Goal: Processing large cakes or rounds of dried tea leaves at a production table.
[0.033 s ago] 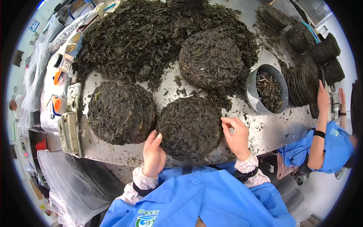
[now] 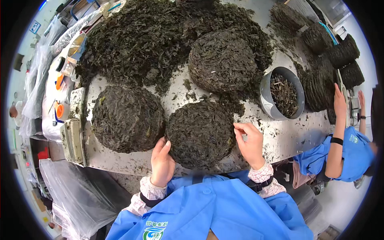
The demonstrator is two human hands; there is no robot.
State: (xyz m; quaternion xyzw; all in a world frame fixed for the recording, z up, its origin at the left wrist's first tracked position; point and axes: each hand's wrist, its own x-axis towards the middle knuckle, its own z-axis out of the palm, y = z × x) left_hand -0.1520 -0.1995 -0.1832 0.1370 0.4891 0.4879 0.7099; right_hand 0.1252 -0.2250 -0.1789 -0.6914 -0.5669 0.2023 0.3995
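Note:
A round, dark cake of dried seaweed (image 2: 201, 134) lies at the table's near edge in front of me. My left hand (image 2: 162, 163) holds its left rim, thumb against the edge and fingers beside it. At the opposite rim is my right hand (image 2: 251, 145), its thumb and forefinger brought together in a pinch; whatever is between them is too small to make out. A second seaweed cake (image 2: 127, 119) sits just left of my left hand. Farther back, a third seaweed cake (image 2: 222, 62) leans on loose seaweed (image 2: 140, 40).
A grey round tub (image 2: 266, 95) of brownish scraps stands to the right. Stacked seaweed cakes (image 2: 320, 90) are at the far right, near a co-worker's hand (image 2: 340, 102). Along the left edge are a pale block (image 2: 73, 140), an orange tape roll (image 2: 61, 111) and clear plastic sheeting (image 2: 80, 196).
My hands and the seaweed cakes look nearly unmoved. At the far right, the co-worker's nearer hand has shifted slightly, and a pale strip shows beside it.

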